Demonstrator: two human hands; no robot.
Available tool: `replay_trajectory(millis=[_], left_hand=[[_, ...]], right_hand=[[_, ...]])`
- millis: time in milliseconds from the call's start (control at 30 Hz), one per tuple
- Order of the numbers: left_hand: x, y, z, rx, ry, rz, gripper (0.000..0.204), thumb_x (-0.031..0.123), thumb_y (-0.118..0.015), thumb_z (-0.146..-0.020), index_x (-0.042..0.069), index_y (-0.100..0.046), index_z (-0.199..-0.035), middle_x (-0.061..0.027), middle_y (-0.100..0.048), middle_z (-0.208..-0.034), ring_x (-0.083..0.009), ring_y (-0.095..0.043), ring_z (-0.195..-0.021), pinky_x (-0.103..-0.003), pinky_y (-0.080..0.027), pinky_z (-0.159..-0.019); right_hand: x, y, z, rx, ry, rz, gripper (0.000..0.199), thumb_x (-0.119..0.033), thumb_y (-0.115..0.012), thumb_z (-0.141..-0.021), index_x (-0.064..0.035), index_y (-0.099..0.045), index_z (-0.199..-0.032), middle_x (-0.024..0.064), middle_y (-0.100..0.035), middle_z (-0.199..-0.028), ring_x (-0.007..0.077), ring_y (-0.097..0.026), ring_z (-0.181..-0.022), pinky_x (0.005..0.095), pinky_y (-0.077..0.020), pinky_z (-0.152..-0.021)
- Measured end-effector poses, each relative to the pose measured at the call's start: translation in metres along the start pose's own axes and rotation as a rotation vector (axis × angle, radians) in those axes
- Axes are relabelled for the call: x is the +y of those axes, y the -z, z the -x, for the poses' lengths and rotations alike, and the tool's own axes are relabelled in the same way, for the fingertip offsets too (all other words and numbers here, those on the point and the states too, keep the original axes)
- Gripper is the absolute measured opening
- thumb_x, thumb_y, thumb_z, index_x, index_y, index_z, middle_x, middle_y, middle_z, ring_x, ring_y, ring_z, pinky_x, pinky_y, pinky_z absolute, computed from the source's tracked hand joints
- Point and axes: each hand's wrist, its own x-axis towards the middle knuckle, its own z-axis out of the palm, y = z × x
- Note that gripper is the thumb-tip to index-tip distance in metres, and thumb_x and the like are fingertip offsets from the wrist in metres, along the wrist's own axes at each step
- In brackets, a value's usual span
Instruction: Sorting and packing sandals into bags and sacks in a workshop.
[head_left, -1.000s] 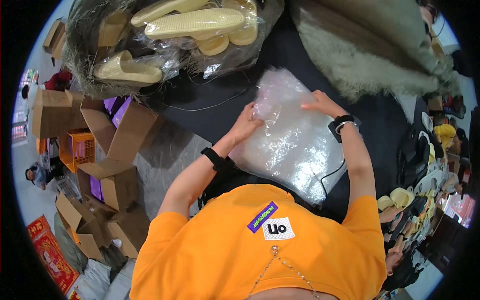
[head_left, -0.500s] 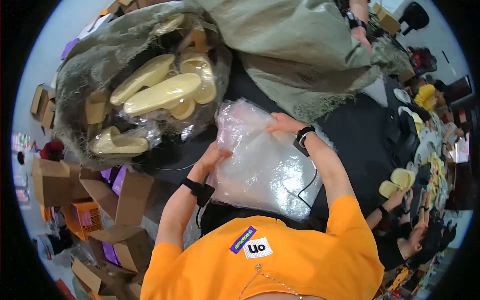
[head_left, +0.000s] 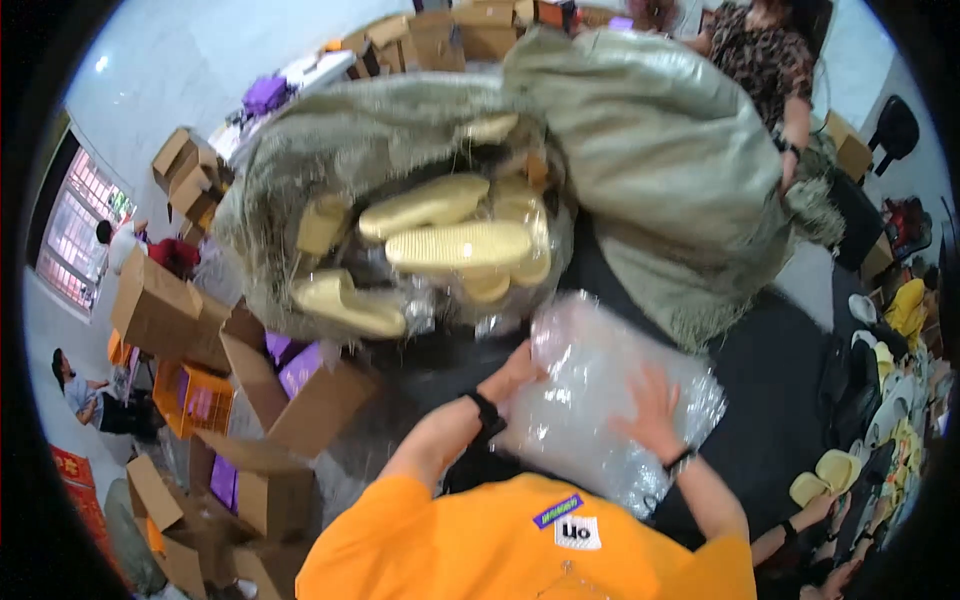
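One clear plastic bundle (head_left: 575,405): right hand (head_left: 652,412), now further inward, steadies it, splayed wide; left hand (head_left: 514,370) apparently pinches its edge.

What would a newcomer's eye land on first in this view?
Probably the pale yellow slippers, gathered in the open mouth of a frayed grey-green sack above the middle of the view, a little to the left. The bright orange shirt at the lower edge competes with them, and between the two the shiny clear plastic catches the light.
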Motion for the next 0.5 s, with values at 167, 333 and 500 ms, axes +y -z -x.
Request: replay_trajectory(millis=[167,333,500], left_hand=[[-0.047,0.006,-0.012,0.184,-0.021,-0.145,0.079,-0.001,-0.067,-0.049,0.003,-0.038,-0.123,-0.0083,-0.052,-0.109,-0.0216,-0.049,-0.103,-0.031,-0.04,-0.088],[0.031,-0.034,0.031,0.544,0.272,-0.834,0.095,0.015,-0.072,-0.056,0.006,-0.016,-0.133,-0.0186,-0.041,-0.124,-0.0374,-0.04,-0.113,-0.047,-0.032,-0.093],[0.025,-0.054,0.067,0.409,-0.48,-1.198,0.077,0.028,-0.069,-0.064,0.016,-0.032,-0.131,-0.0148,-0.026,-0.136,-0.0372,-0.021,-0.125,-0.055,-0.016,-0.096]], right_hand=[[-0.012,-0.048,0.127,-0.204,-0.016,0.045,0.076,-0.062,-0.061,-0.061,-0.026,-0.043,-0.126,0.0151,-0.024,-0.138,0.0412,-0.005,-0.13,0.0722,0.0072,-0.087],[-0.01,-0.07,0.151,-0.119,-0.147,0.12,0.069,-0.056,-0.064,-0.062,-0.0292,-0.045,-0.122,0.0096,-0.029,-0.135,0.042,-0.015,-0.127,0.0766,-0.0039,-0.083],[-0.01,-0.076,0.147,-0.104,-0.146,0.121,0.068,-0.059,-0.06,-0.064,-0.0349,-0.042,-0.125,0.0063,-0.028,-0.138,0.0385,-0.017,-0.128,0.0763,-0.0039,-0.084]])
